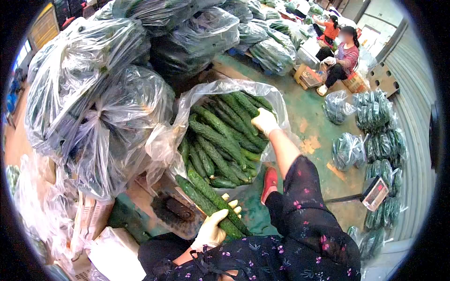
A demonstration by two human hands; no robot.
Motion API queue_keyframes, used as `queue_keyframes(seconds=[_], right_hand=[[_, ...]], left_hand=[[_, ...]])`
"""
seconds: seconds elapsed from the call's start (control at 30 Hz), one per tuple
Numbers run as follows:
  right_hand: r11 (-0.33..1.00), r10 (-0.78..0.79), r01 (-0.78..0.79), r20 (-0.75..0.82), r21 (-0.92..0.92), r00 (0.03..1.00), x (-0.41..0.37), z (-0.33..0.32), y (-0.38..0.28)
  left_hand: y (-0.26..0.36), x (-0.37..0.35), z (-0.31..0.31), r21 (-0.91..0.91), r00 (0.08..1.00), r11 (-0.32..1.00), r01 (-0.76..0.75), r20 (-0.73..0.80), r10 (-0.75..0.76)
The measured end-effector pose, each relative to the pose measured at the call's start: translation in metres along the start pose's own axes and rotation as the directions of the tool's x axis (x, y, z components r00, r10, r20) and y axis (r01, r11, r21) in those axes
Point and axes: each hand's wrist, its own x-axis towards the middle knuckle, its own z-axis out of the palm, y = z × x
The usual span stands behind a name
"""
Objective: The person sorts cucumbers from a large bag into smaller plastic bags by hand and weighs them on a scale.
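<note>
Holds at least two long green cucumbers (205, 202) side by side in the gloved left hand (211, 230), with fingers wrapped around them and thumb laid across the top. Slants them toward the open plastic bag (220, 85), with the far ends at the near left edge of its opening. Reaches with the gloved right hand (265, 121) to the far right edge of that opening, with fingers curled down against the loose cucumbers (218, 138) filling the bag; cannot tell whether closed around one. Stands one red shoe (269, 184) on the green floor (307, 110), near the bag's right side. Shows big knotted bags (101, 112) heaped beyond the bag's left and far edges. To the right, near the floor's edge by the ribbed wall (415, 84), shows a row of wrapped bundles (382, 145), with a scale display (375, 193) beside it. Toward the floor's far right corner, shows a seated person (348, 58) next to cardboard boxes (307, 76).
</note>
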Motion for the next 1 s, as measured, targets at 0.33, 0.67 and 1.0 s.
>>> queue_keyframes(seconds=[0.33, 0.67, 1.0], right_hand=[[0.276, -0.244, -0.558, 0.619, 0.783, 0.747, -0.237, -0.044, -0.003], [0.968, -0.238, 0.229, 0.089, 0.106, 0.967, -0.385, -0.052, -0.059], [0.913, -0.398, 0.403, 0.075, -0.07, 0.914, -0.419, -0.06, -0.043]], left_hand=[[-0.01, -0.006, 0.009, -0.058, 0.992, 0.998, 0.004, 0.128, 0.004], [-0.043, 0.005, 0.01, -0.005, 0.978, 0.999, -0.04, 0.207, 0.04], [-0.056, -0.009, 0.031, 0.144, 0.929, 0.989, -0.016, 0.367, -0.038]])
